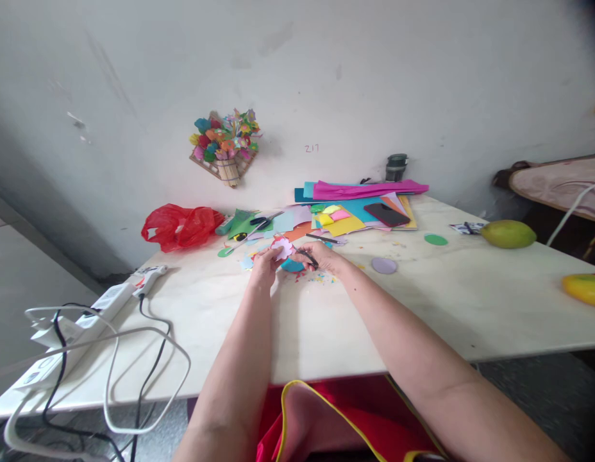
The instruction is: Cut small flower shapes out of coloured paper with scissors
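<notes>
Over the middle of the white table [326, 333], my left hand [265, 264] is closed on a pink paper flower [282, 248] with a scalloped edge. My right hand [321, 255] grips a pair of dark-handled scissors [309, 258], whose blades point left toward the flower; whether they touch its edge I cannot tell. Beneath the hands lies a blue paper piece [292, 265], partly covered by them. Tiny coloured paper scraps [324, 278] are scattered just below my right hand. A pale purple paper disc [384, 265] rests to the right.
Coloured paper sheets [355, 224] and a dark phone [386, 215] lie toward the wall. A red plastic bag [182, 226] sits back left, a power strip [86, 327] with looping cables at the left edge. Mango-like fruit [509, 234] and a green disc [436, 239] are on the right.
</notes>
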The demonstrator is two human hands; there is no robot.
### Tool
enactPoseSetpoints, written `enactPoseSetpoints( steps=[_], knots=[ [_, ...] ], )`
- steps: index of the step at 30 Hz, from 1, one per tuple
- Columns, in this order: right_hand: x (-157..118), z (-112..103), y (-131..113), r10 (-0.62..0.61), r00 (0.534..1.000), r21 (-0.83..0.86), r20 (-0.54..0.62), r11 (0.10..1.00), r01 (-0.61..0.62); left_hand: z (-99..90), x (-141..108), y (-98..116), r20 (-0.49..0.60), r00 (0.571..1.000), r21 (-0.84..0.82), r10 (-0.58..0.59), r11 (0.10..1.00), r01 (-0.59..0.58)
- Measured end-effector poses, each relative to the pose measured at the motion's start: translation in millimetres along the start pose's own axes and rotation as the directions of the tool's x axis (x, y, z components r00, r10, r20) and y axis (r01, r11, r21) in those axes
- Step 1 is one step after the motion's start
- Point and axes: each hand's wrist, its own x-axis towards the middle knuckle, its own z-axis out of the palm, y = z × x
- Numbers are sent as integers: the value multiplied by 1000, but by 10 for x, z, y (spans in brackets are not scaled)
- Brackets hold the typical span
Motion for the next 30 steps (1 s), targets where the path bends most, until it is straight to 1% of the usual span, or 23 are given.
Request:
enactPoseSetpoints(
  steps=[8, 15, 25, 30],
  knots=[
    [-12, -18, 8, -12, 1000, 13, -1, 1000, 12, -3, 2, -29, 29, 1000, 9, -2, 1000, 1],
    [-16, -6, -17, -11, 1000, 5, -16, 1000, 11, -13, 2, -13, 25, 1000, 23, 0, 1000, -1],
    [-66, 5, -87, -4, 1000, -14, -13, 1000, 4, -1, -3, 38, -43, 999, 14, -7, 1000, 7],
    [-81, 19, -121, 18, 1000, -16, -16, 1000, -19, -5, 0, 58, -51, 999, 26, 5, 1000, -4]
  ],
)
